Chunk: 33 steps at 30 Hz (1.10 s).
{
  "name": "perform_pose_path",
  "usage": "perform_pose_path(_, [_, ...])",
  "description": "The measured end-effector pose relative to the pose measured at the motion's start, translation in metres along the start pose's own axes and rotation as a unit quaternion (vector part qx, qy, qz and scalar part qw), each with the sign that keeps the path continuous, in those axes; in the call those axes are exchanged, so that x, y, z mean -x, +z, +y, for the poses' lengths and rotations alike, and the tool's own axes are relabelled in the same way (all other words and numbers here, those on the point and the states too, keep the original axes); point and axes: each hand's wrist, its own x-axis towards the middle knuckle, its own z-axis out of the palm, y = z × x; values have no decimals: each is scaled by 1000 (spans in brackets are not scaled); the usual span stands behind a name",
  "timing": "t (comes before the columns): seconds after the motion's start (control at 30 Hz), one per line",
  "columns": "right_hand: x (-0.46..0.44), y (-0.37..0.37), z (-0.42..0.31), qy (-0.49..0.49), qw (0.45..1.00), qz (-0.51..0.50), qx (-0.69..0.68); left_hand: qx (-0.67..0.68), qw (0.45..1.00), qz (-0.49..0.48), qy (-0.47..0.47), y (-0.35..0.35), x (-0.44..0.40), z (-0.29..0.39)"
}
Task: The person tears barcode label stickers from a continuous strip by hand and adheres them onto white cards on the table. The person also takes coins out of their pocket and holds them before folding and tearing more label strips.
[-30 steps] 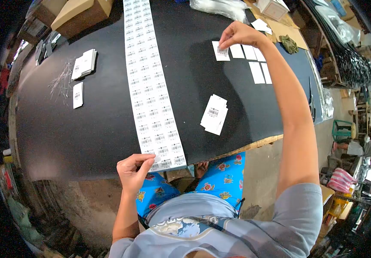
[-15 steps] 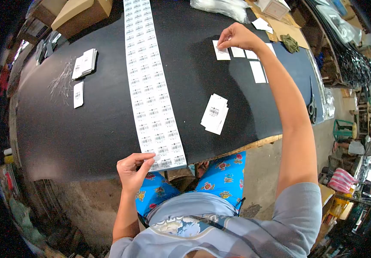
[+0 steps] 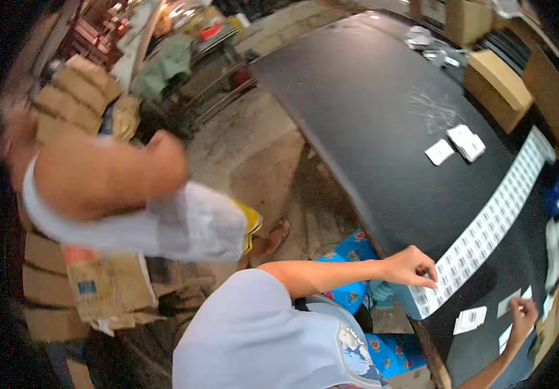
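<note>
My left hand is at the near end of a long strip of barcode labels. Its fingers are curled in a pinch at the strip's edge, and I cannot make out what is between them. Farther right, my right hand hovers over or touches white cards laid out on the black table. Its thumb and fingers come together, but blur hides anything they hold. Between the strip and those cards lies a small pile of labelled cards.
On the black table are a stack of white tags, a single tag and thin loose strings. A cardboard box stands at the back. Another person is blurred at left, near stacked brown cartons.
My view has swung left, bringing the other person and cartons into sight. My left hand stays by the strip's near end; my right hand stays among the cards.
</note>
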Motion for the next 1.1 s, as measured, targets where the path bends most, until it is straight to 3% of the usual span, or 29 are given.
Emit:
perform_pose_path(0.07, [4, 7, -19, 31, 996, -73, -48, 39, 999, 12, 7, 2, 1, -4])
perform_pose_path(0.13, [10, 13, -24, 68, 980, -105, -156, 88, 996, 9, 15, 1, 3, -4])
perform_pose_path(0.2, [16, 21, -26, 45, 981, -97, -161, 76, 997, 13, 14, 2, 1, -6])
perform_pose_path(0.27, [24, 27, -55, 46, 988, -80, -124, -1, 999, 32, 41, -1, -2, -2])
perform_pose_path(0.3, [29, 28, -49, 86, 984, -81, -132, -19, 999, 22, -21, -3, 0, 0])
perform_pose_path(0.4, [46, 21, -85, 74, 989, -51, -115, -76, 993, 7, -86, -1, 0, 8])
perform_pose_path(0.47, [54, 15, -90, 57, 996, -16, -67, 33, 990, -6, -138, -1, 1, -6])
perform_pose_path(0.57, [66, 13, -91, 153, 984, -17, -86, 76, 986, 3, -147, 11, -4, 0])
perform_pose_path(0.8, [76, 42, -85, 146, 985, -13, -94, 77, 984, -12, -159, 5, -7, 3])
perform_pose_path(0.87, [77, 52, -79, 109, 991, 29, -68, 68, 984, -9, -163, 6, -7, 3])
perform_pose_path(0.97, [81, 62, -78, 163, 985, 33, -49, 71, 986, -9, -152, 6, -6, 0])
perform_pose_path(1.1, [87, 76, -74, 154, 986, 66, 7, 76, 987, 4, -140, 7, -5, 1])
